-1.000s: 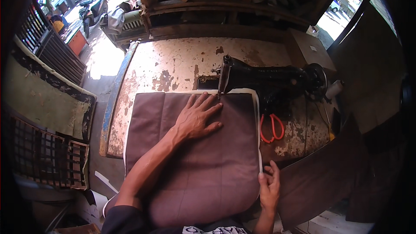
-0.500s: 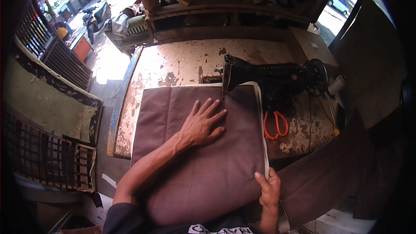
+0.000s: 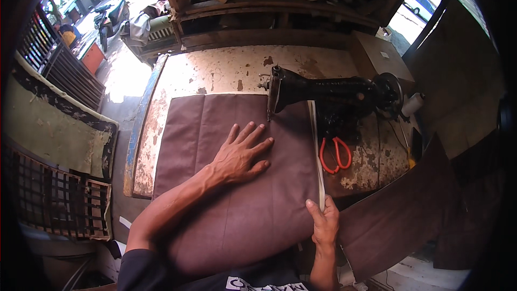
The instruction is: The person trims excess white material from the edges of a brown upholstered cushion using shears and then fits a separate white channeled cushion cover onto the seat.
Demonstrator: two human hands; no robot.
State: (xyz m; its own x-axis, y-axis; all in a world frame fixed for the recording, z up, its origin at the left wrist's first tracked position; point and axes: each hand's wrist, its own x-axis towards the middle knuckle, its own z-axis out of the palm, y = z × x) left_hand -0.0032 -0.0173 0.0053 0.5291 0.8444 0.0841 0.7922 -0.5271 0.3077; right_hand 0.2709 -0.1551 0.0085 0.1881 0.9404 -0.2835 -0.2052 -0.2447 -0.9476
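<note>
A brown quilted fabric panel [image 3: 231,231] with pale edging lies on the worn tabletop and runs beneath the black sewing machine [image 3: 328,92], whose needle bar stands over its upper part. My left hand [image 3: 239,153] is open and flat on the panel, fingers spread just below the needle bar. My right hand [image 3: 326,221] grips the panel's lower right edge between thumb and fingers. Red-handled scissors [image 3: 346,156] rest beside that edge, partly under the machine.
A cardboard box [image 3: 379,62] sits at the back right by a thread cone [image 3: 413,105]. More brown fabric [image 3: 393,215] drapes at lower right. A wooden frame [image 3: 280,8] stands behind the table, padded panels [image 3: 59,113] at left, a parked motorbike [image 3: 107,21] outside.
The fabric panel has slid away from me under the machine, its top edge now beyond the needle bar. My right hand has moved slightly up and left with it.
</note>
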